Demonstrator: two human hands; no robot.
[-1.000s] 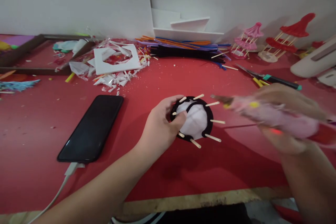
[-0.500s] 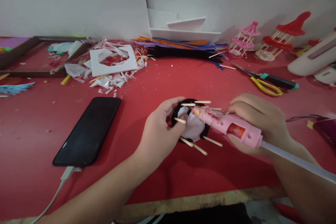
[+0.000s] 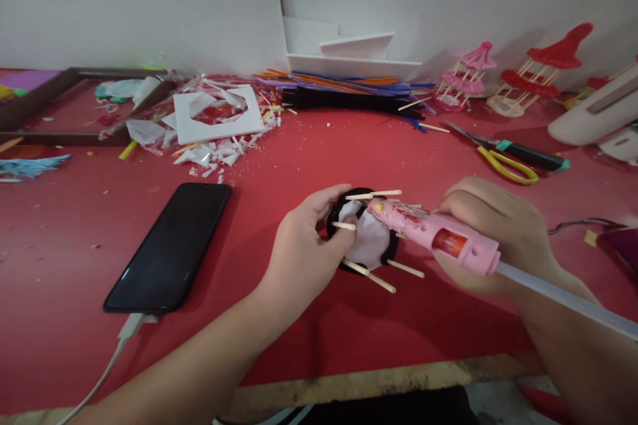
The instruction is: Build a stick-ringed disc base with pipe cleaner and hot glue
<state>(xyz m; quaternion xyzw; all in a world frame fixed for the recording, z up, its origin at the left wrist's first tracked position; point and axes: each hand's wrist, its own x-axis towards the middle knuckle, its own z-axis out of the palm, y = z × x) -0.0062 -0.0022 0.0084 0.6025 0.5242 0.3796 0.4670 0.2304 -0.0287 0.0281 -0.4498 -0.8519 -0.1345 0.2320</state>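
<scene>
My left hand is closed on a small round craft piece, with a white disc in the middle, a black fuzzy rim and several thin wooden sticks standing out of it. The thumb presses on the disc and the fingers go round the far rim. My right hand grips a pink hot glue gun, and a long clear glue stick runs out of its back end. The gun's tip is at the far part of the rim, close to the sticks; exact contact cannot be made out.
Left of my hands lies a black phone on a cable. Behind are a white foam cut-out among scraps, a pile of pipe cleaners and scissors beside a black-handled tool. Pink and red pagoda models stand back right.
Both hands, the craft piece and the glue gun keep almost the same pose. The whole view has shifted slightly, and the gun's tip stays at the far rim.
</scene>
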